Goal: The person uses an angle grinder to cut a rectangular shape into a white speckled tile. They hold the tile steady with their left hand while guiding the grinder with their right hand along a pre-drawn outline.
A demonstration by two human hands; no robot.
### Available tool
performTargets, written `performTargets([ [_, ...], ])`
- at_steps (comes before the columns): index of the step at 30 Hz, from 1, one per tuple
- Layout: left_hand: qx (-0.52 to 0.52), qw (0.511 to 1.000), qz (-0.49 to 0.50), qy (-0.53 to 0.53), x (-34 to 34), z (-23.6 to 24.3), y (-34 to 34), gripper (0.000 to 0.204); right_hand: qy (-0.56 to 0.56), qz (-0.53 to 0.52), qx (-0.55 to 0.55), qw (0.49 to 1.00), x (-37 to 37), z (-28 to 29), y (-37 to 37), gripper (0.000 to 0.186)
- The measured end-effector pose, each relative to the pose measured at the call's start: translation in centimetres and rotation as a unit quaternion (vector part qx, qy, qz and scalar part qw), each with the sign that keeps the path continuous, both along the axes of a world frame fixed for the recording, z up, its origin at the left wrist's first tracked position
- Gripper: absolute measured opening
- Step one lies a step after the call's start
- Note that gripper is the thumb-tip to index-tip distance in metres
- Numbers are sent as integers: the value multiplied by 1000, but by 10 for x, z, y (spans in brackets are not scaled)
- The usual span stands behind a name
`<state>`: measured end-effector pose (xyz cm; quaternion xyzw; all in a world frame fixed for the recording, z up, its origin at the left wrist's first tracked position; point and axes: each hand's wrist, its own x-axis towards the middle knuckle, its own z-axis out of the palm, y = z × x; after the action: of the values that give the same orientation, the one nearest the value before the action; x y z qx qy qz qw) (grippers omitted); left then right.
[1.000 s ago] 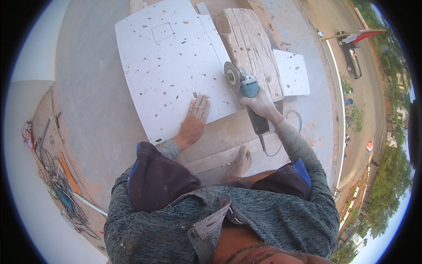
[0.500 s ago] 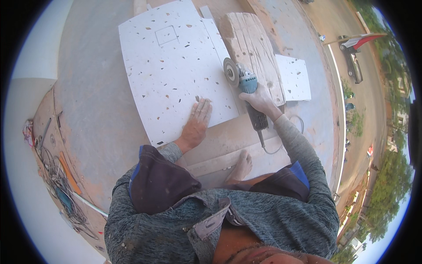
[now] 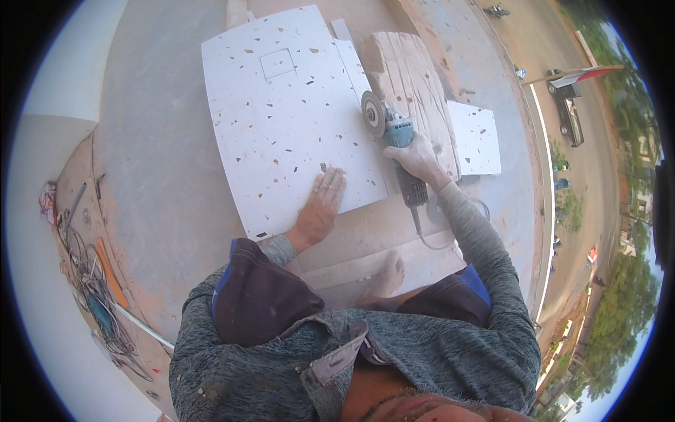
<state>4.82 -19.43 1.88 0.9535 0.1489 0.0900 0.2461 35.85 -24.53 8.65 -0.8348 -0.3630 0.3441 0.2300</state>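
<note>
A large white terrazzo-patterned tile (image 3: 274, 126) with dark and brown flecks lies in front of me, a small square outlined near its far end. My left hand (image 3: 318, 211) rests flat on its near right part, fingers stretched out. Dust-covered, my right hand (image 3: 420, 163) is wrapped round the body of a teal and black angle grinder (image 3: 399, 133). Its round cutting disc (image 3: 373, 114) stands on edge at the tile's right side, over a line running along that edge. Whether the disc touches the tile I cannot tell. The grinder's cable (image 3: 429, 243) trails back toward me.
Right of the tile lies a scored wooden block (image 3: 411, 84), with a smaller white flecked tile piece (image 3: 474, 137) beyond it. Tangled cables (image 3: 105, 323) and tools lie at far left. My bare foot (image 3: 389, 274) is near the tile. A road with a parked vehicle (image 3: 568, 112) runs at far right.
The whole view has shifted slightly, so tile and block appear lower and a little to the right. Both hands keep their places, the right still holding the grinder near the tile's edge.
</note>
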Motion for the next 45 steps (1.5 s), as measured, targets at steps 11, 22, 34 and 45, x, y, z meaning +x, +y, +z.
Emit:
performTargets([
  [11,-13,1000,-3,24,0,5,5,78,-11,9,13,1000,8,-10,19,68],
  [22,-6,990,112,80,17,14,44,135,-9,9,3,1000,13,-10,31,66],
  [34,89,959,246,113,39,-8,145,123,21,-2,27,999,14,-4,48,58],
  [45,98,959,244,108,38,-7,145,124,39,-20,56,997,15,-1,67,62],
])
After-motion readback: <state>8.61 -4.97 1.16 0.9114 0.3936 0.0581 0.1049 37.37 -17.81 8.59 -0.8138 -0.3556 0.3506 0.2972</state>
